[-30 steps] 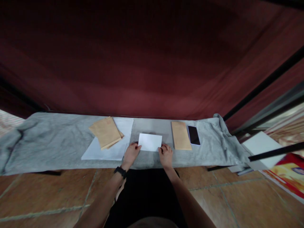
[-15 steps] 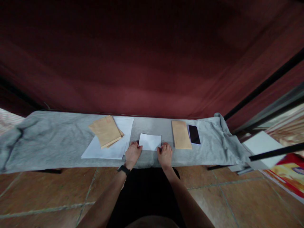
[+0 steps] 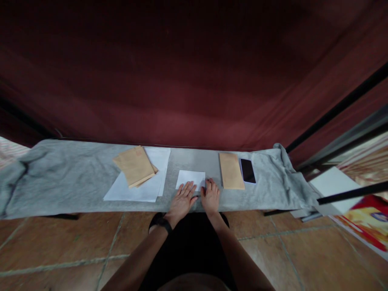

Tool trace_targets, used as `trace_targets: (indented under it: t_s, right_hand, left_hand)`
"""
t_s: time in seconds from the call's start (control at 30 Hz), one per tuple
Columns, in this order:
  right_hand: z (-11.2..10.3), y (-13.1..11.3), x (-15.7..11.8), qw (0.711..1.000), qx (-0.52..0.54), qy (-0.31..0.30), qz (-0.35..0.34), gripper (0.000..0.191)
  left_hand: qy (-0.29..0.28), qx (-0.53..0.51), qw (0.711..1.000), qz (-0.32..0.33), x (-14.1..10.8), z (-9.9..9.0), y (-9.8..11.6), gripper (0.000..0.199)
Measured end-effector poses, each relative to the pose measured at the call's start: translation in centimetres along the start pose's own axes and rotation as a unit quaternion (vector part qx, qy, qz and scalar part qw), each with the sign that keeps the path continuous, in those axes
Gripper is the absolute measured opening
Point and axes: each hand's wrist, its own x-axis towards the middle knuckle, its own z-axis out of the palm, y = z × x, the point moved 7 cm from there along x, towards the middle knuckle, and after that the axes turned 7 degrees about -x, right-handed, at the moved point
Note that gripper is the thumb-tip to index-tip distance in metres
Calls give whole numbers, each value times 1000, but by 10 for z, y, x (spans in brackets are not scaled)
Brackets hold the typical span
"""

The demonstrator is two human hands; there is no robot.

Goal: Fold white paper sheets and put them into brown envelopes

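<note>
The person's left hand point(image 3: 181, 201) lies flat with its fingers spread, the fingertips over the near edge of a small white paper point(image 3: 192, 178), probably to press it smooth and steady against the soft grey cloth point(image 3: 81, 178) on the table. The right hand point(image 3: 210, 195) rests at the paper's near right corner with its fingers bent, likely as a stop on that side; whether thumb and finger pinch the corner cannot be told. The two hands are near each other but apart.

The white paper lies around the middle of the table's front edge, a little back from it, just beyond the left fingertips and to the left of the right fingers. This spot seems chosen so both hands reach it easily.

Toward the table's left end, brown envelopes point(image 3: 136, 165) overlap on large white sheets point(image 3: 133, 194), perhaps to weigh them down. Toward the right end, another envelope point(image 3: 231, 171) lies just beside a phone point(image 3: 248, 171), apparently set aside from the hands.
</note>
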Motion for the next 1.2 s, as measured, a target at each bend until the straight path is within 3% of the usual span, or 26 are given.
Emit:
trace_targets:
  t_s: [0.1,0.27,0.4,0.77,1.2]
  right_hand:
    - [1,-9,0,999,25,-8,-39,40]
    - [17,-45,-10,979,22,-115,-168,46]
    - [25,-52,-17,971,-53,-156,-173,51]
    - [20,-34,-23,972,-121,-110,-169,57]
    - [10,-18,-27,977,-136,-56,-153,60]
  left_hand:
    - [-6,25,1000,14,-2,5,-1,54]
    - [-26,112,992,52,-3,10,-2,54]
    - [-10,176,981,76,-5,15,-2,54]
    - [34,186,980,54,-6,9,1,57]
    - [80,181,979,-50,-21,-3,-20,67]
